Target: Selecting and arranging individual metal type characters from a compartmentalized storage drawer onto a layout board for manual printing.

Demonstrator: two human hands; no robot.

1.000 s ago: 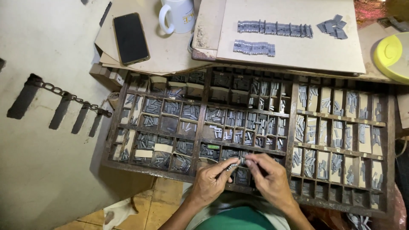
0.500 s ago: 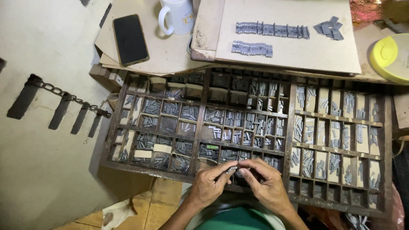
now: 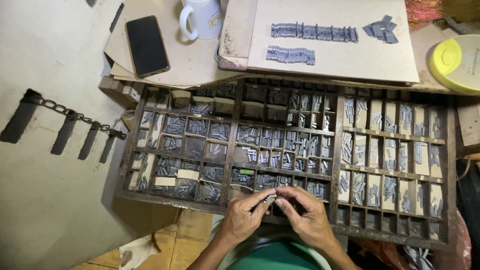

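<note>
While both hands meet over the near rail of the wooden type case (image 3: 227, 150), the head view shows the left hand (image 3: 243, 217) and the right hand (image 3: 306, 218) pinching a short row of small metal type pieces (image 3: 270, 198) between their fingertips, held just above the front middle compartments. The step in hand looks like gathering and squaring sorts into a line; adding to it would call for one hand to keep the row pressed together while the other reaches into a compartment. Room is tight: thin dividers crowd every cell, and the case's front edge sits right under the wrists. Beyond the case, a board (image 3: 330, 55) carries finished rows of type (image 3: 314, 32), with a phone (image 3: 147, 45), a white mug (image 3: 201, 18) and a yellow lid (image 3: 457, 62) nearby.
</note>
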